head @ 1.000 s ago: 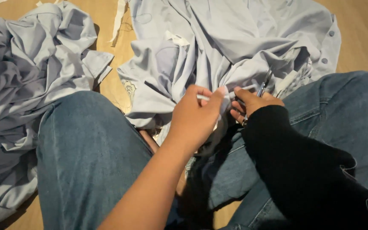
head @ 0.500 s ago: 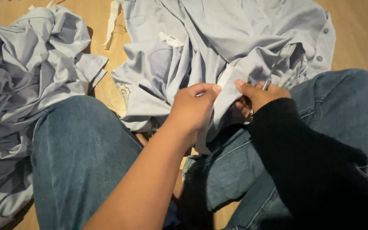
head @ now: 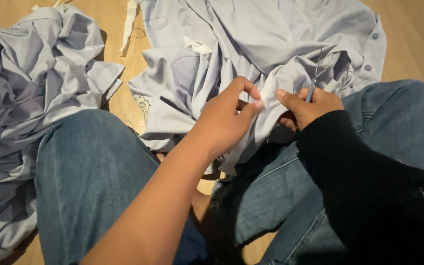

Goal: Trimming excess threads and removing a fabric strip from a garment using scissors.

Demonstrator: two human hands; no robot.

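Pale blue shirt fold pinched between left hand fingers.

Two hands, two pale-blue garments, one small tool.

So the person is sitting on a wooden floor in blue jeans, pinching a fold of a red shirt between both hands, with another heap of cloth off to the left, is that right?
Not quite: the shirt is pale blue, not red, as the head view shows. The rest holds: blue jeans, wooden floor, the left hand and right hand pinching a fold of it, and another heap of cloth to the left.
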